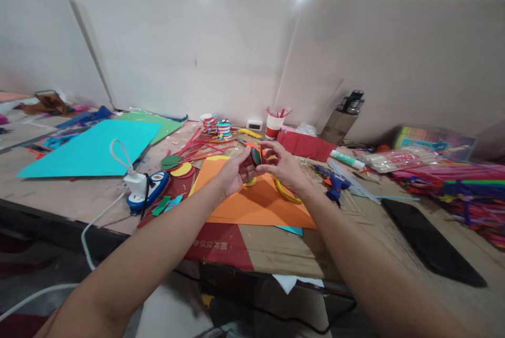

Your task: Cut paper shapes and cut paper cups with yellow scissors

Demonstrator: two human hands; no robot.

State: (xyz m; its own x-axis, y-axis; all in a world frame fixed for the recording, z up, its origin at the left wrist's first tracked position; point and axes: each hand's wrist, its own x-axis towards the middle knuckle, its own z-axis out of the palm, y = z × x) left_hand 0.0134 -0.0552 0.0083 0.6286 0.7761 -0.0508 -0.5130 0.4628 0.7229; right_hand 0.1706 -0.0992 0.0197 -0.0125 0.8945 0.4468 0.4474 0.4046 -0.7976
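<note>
Both my hands meet above an orange sheet (256,204) on the table. My left hand (235,171) and my right hand (282,165) pinch a small stack of coloured foam discs (256,156) between their fingers, held on edge. A yellow foam ring (287,193) lies on the orange sheet just under my right wrist. More foam discs (177,165), green, yellow and red, lie on the table to the left of my left hand.
A power strip with white charger (144,190) and cable sits at the front left, beside a large cyan sheet (94,148). A blue glue gun (335,184), black phone (430,240), paper cup (273,126), bottle (342,118) and piles of coloured sticks (461,180) lie right.
</note>
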